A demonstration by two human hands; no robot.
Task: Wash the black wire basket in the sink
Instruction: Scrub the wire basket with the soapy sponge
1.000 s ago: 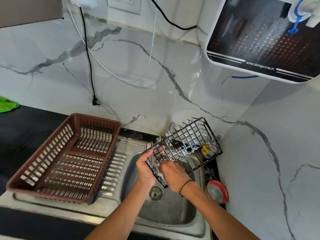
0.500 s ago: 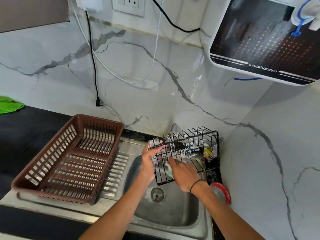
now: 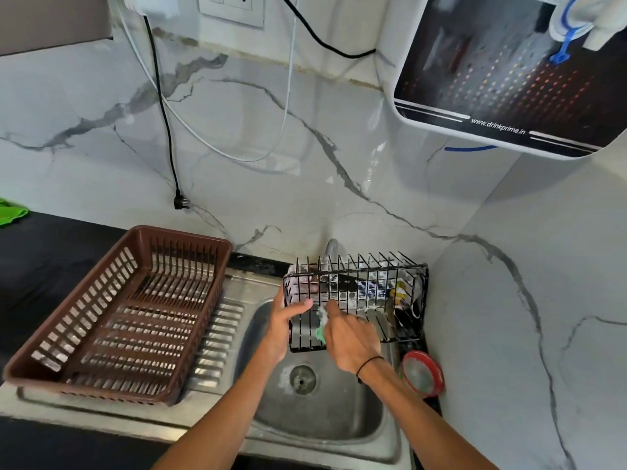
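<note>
Your wire basket (image 3: 356, 300) is held up over the sink (image 3: 319, 412), near the back right corner, tipped so one grid side faces you. It sits roughly level, long axis left to right. White suds cling to the wires along the top and the left end.

Your left hand (image 3: 283, 325) is clamped on the basket's left end, thumb across the front wires, fingers wrapped behind. Your right hand (image 3: 349, 340) is closed on a green scrub pad (image 3: 320, 329), pressing it against the lower left of the front grid. The pad is foamy, mostly hidden under your fingers. There's a black band on your right wrist.

The tap (image 3: 330, 247) shows just behind the basket's top edge; can't tell if water is running. The drain (image 3: 303, 378) is directly below the basket, with foam around it.

A red-rimmed round lid or dish (image 3: 423, 374) sits at the sink's right edge, just beside your right forearm. Can't tell what the small items are behind the basket in the corner.

A brown plastic dish rack (image 3: 115, 313) rests on the steel drainboard left of the basin, well apart from the basket. Dark tabletop (image 3: 44, 259) lies further left, with a green cloth (image 3: 10, 212) at the frame edge.

On the marble wall: a socket plate (image 3: 230, 6), a black cord ending in a loose plug (image 3: 179, 201), a white cable, and a water purifier (image 3: 509, 72) at upper right.
</note>
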